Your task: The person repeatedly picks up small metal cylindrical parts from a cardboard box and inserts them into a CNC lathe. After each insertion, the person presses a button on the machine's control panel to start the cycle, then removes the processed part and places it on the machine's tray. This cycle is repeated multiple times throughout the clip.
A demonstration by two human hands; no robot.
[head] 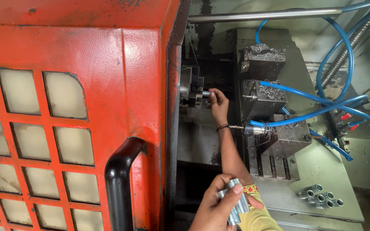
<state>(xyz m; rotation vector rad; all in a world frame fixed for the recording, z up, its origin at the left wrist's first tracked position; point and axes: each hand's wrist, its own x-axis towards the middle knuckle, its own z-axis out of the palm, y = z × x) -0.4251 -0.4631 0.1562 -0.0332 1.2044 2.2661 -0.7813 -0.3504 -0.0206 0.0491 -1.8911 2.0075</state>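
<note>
Threaded metal sleeves fill our left hand at the frame's bottom centre.

We clasp several short, silvery tubes, long axes running up toward the upper right. Our right hand pinches a small steel part lying horizontal in the chuck (mid-frame), beside the red guard door; chip-strewn tool blocks and blue hoses sit right.

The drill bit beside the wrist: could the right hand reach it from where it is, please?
Probably yes: the right hand is at the chuck, and the drill bit points at its wrist with open space between, though the tip is sharp.
</note>
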